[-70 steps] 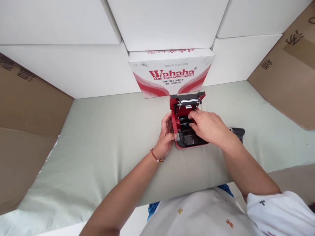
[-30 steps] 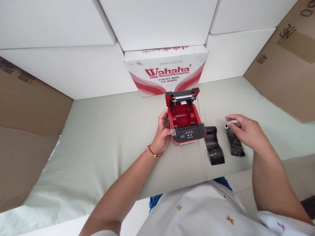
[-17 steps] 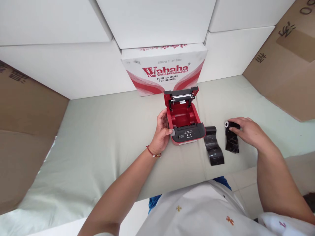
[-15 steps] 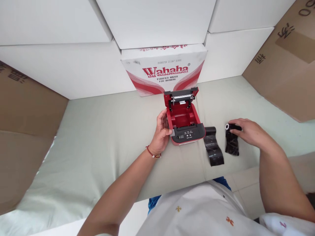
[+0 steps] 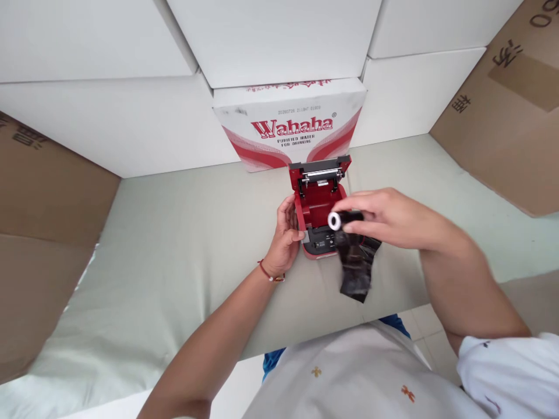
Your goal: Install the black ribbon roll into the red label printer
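Note:
A small red and black label printer (image 5: 312, 215) stands on the cloth with its lid raised. My left hand (image 5: 283, 240) grips its left side, thumb on the front corner. Pinched in my right hand (image 5: 384, 218) is a roll of black film (image 5: 349, 219) on a white core, over the printer's right part. The film's loose end (image 5: 356, 273) hangs down in front, slightly blurred. Another black strip lies behind it, mostly covered by the hanging film and my hand.
A white Wahaha carton (image 5: 297, 125) stands right behind the printer, against white boxes (image 5: 279, 41). Brown cardboard boxes flank the table, one on the left (image 5: 48, 233) and one on the right (image 5: 502, 128). Pale green cloth (image 5: 183, 233) covers the table.
My right hand has lifted the black film roll off the cloth and carried it left, over the printer. My left hand and the printer have stayed in place.

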{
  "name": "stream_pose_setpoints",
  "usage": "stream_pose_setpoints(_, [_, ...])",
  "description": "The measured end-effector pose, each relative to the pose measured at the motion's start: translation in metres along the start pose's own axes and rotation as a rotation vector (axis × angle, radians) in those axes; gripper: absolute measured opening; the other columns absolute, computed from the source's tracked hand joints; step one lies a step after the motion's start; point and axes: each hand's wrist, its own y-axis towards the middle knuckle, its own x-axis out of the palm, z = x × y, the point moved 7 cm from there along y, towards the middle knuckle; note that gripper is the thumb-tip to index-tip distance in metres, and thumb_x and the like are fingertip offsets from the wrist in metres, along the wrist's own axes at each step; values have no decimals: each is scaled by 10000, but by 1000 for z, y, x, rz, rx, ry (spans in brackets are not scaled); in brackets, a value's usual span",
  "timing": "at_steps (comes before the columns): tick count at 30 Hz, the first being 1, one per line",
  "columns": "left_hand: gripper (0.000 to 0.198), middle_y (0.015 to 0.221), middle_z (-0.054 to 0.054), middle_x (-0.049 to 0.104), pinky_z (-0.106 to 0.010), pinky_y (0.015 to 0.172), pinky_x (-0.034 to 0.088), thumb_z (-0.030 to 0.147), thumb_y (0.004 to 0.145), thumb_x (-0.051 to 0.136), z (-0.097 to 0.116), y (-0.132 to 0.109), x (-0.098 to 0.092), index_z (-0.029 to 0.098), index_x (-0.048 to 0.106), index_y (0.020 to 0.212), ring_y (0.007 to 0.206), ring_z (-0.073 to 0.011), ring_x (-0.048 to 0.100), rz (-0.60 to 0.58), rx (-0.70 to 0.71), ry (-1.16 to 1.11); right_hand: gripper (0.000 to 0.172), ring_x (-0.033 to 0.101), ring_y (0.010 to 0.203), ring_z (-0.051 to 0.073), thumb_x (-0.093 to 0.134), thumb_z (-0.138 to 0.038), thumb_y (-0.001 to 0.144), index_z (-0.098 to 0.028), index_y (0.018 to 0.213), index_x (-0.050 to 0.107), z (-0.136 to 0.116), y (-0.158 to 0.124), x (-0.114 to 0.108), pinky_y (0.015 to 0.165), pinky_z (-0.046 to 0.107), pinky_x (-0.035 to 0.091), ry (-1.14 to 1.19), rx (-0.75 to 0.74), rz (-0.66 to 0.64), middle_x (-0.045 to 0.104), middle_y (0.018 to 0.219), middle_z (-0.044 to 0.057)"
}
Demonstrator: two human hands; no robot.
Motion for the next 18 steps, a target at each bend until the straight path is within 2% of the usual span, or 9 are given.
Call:
stream_pose_setpoints(2, [880, 1729, -9, 467, -512, 1363, 330, 407, 717, 917, 0, 0, 0, 423, 549, 1516, 1634, -331, 392, 5, 4, 4, 340, 776, 1091, 279, 660, -208, 1004, -246, 1316, 789, 3, 27, 19, 948, 396, 589, -154, 68, 63, 823, 1251, 79])
stream_pose_setpoints(4, [889, 1716, -9, 479, -508, 1370, 313, 407, 709, 921, -1, 1, -1, 423, 547, 1515, 1637, -329, 387, 9, 7, 8, 350, 768, 1138, 318, 647, -191, 1011, -211, 1337, 773, 8, 46, 35, 921, 411, 580, -307, 156, 78, 802, 1321, 125])
stream_pose_setpoints(6, [899, 1708, -7, 485, -500, 1374, 299, 407, 697, 928, -2, 2, -1, 421, 549, 1512, 1639, -326, 382, 12, 7, 7, 348, 775, 1101, 323, 634, -182, 1013, -207, 1334, 766, 12, 57, 44, 841, 394, 570, -416, 214, 78, 796, 1340, 141])
stream_pose_setpoints(9, [907, 1709, -9, 484, -501, 1373, 301, 430, 686, 936, -4, 3, -1, 416, 556, 1510, 1638, -334, 379, 10, 1, 9, 325, 782, 981, 296, 621, -140, 991, -216, 1265, 779, 15, 70, 49, 745, 361, 535, -494, 226, 71, 828, 1243, 130])
stream_pose_setpoints(13, [907, 1717, 0, 470, -495, 1371, 298, 459, 698, 932, -3, 3, 0, 426, 545, 1518, 1646, -333, 361, -9, 8, 16, 362, 786, 981, 301, 559, -86, 986, -183, 1251, 786, 19, 82, 52, 788, 380, 551, -471, 187, 19, 847, 1141, 135])
stream_pose_setpoints(15, [910, 1714, 7, 472, -484, 1364, 307, 454, 693, 938, -2, 2, 1, 434, 543, 1514, 1646, -326, 362, -11, 9, 8, 389, 787, 1070, 310, 558, -60, 970, -176, 1258, 791, 19, 81, 51, 875, 402, 582, -391, 133, 25, 841, 1192, 134])
stream_pose_setpoints(18, [895, 1693, 3, 496, -483, 1355, 323, 457, 707, 934, -1, 2, 1, 433, 542, 1512, 1635, -323, 386, -13, 9, 13, 359, 759, 1226, 287, 571, -85, 1001, -216, 1240, 804, 7, 62, 46, 1034, 429, 599, -189, -69, 107, 808, 1341, 101])
